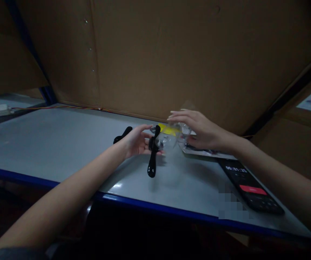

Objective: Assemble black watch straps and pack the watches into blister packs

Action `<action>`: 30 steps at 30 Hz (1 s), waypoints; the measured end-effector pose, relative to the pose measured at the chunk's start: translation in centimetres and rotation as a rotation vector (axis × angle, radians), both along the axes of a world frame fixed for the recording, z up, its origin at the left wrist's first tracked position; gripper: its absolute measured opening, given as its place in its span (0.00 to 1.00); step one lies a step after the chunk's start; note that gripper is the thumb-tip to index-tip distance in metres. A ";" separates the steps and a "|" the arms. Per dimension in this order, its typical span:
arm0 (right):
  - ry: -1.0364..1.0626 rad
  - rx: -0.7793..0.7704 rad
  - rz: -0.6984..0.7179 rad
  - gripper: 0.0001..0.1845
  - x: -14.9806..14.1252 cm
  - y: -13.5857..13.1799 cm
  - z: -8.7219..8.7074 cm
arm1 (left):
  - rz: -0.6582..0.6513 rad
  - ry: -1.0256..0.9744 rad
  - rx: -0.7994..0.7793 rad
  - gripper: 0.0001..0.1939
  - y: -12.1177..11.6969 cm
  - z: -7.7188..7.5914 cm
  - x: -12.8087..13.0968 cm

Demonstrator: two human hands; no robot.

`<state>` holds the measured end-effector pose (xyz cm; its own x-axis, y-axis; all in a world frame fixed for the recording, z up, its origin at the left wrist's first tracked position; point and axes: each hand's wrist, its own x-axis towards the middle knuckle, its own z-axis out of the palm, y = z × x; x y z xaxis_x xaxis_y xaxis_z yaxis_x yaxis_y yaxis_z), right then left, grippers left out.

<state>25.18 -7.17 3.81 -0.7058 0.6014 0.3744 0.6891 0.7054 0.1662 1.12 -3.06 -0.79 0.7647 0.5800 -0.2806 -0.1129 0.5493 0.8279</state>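
Note:
My left hand (137, 141) is half curled around a glossy black elongated piece (152, 151) that stands tilted on the grey table (63, 137). My right hand (196, 130) is closed over a clear plastic bag (171, 135) with a yellow strip at its top. The bag's mouth meets the upper end of the black piece. A second black piece (122, 135) lies on the table just behind my left hand.
A black phone (250, 187) showing a running timer and a red button lies at the right. A flat tray or sheet (206, 151) sits under my right wrist. Cardboard walls (171, 54) close the back. The table's blue front edge (155, 206) is near. A cable (63, 107) runs along the back left.

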 end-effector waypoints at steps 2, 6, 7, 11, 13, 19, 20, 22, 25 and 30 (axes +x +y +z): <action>-0.016 -0.050 0.101 0.41 -2.5 -0.7 -0.8 | -0.071 -0.001 0.006 0.33 -0.1 0.2 -0.2; 0.015 -0.132 0.162 0.40 -4.1 -0.8 -3.0 | -0.165 -0.025 0.086 0.29 -0.7 0.3 0.0; 0.035 -0.140 0.163 0.40 -4.1 -0.7 -3.5 | -0.168 -0.030 0.119 0.27 -0.8 0.3 0.0; 0.119 -0.162 0.129 0.36 -4.2 -1.2 -4.7 | -0.115 -0.043 0.231 0.19 -1.1 0.2 0.1; 0.165 -0.194 0.108 0.38 -4.4 -1.8 -4.9 | -0.085 -0.064 0.274 0.16 -1.2 0.3 0.1; 0.287 -0.242 0.141 0.49 -4.9 -2.5 -4.6 | -0.008 -0.006 0.291 0.19 -1.5 0.4 0.2; 0.293 -0.207 0.145 0.50 -4.9 -2.4 -4.5 | 0.014 0.006 0.269 0.21 -1.5 0.4 0.3; 0.304 -0.115 0.115 0.50 -4.8 -2.2 -4.4 | 0.052 0.033 0.246 0.21 -1.4 0.2 0.4; 0.381 0.010 -0.004 0.48 -4.3 -1.9 -4.3 | 0.088 0.034 0.265 0.18 -1.0 -0.2 0.6; 0.927 -0.126 -0.220 0.36 -3.0 -1.9 -3.9 | 0.227 -0.189 0.341 0.21 -0.8 0.0 0.7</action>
